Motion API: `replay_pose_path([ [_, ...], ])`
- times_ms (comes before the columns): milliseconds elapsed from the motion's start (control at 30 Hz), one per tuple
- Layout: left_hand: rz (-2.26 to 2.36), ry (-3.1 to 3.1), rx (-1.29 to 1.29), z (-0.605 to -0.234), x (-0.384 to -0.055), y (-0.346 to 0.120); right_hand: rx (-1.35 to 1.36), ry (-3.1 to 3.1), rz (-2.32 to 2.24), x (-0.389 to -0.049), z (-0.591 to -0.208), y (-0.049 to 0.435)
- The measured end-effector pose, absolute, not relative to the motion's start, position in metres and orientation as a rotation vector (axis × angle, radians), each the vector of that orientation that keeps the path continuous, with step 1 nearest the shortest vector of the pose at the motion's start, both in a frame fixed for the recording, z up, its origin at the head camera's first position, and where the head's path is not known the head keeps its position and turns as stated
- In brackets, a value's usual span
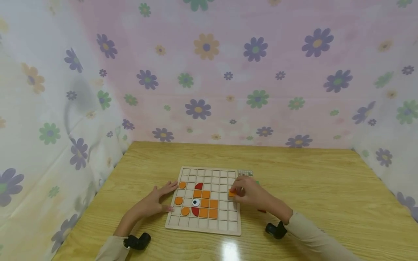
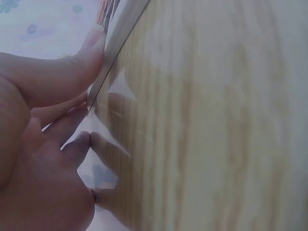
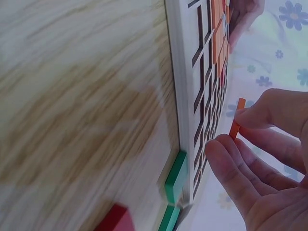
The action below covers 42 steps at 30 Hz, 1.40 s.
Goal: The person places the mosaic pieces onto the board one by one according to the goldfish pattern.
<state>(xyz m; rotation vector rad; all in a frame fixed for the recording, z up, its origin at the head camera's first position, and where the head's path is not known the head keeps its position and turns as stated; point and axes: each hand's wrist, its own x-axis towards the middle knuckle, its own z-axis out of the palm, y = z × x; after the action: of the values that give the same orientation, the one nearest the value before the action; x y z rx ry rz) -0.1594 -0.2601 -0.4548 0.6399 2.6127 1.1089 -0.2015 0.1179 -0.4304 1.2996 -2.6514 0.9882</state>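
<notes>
A wooden grid board [image 1: 225,215] lies on the table. On it are several orange square tiles [image 1: 213,204], two red curved pieces [image 1: 199,186], a white round eye piece [image 1: 196,202] and three orange round pieces [image 1: 182,185]. My right hand [image 1: 249,191] pinches a thin orange tile [image 3: 237,118] between thumb and fingers, over the board's right side. At the opposite edge, my left hand [image 1: 150,203] has its fingers spread, with thumb and fingertips touching the board's left rim.
Beside the board's right edge lie green pieces [image 3: 176,178] and a red piece [image 3: 117,219], partly hidden under my right arm in the head view. A small printed card [image 1: 245,173] sits by the far right corner. Flowered cloth [image 1: 228,119] hangs behind the wooden table [image 1: 320,181].
</notes>
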Motion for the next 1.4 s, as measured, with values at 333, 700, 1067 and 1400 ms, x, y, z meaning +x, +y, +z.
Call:
replay_pose_path([
  [333,1.105,2.616,0.629,-0.454,-0.160,-0.260,1.336,-2.648,1.036,-0.203,-0.433,0.099],
  [700,1.097,2.621,0.631,-0.452,-0.160,-0.260,1.331,-2.699,1.101,-0.205,-0.436,0.081],
  [1067,1.114,2.604,0.644,-0.452,-0.160,-0.259,1.290,-2.753,1.124,-0.205,-0.439,0.067],
  [1400,1.129,2.599,0.649,-0.454,-0.160,-0.259,1.286,-2.777,1.096,-0.206,-0.441,0.060],
])
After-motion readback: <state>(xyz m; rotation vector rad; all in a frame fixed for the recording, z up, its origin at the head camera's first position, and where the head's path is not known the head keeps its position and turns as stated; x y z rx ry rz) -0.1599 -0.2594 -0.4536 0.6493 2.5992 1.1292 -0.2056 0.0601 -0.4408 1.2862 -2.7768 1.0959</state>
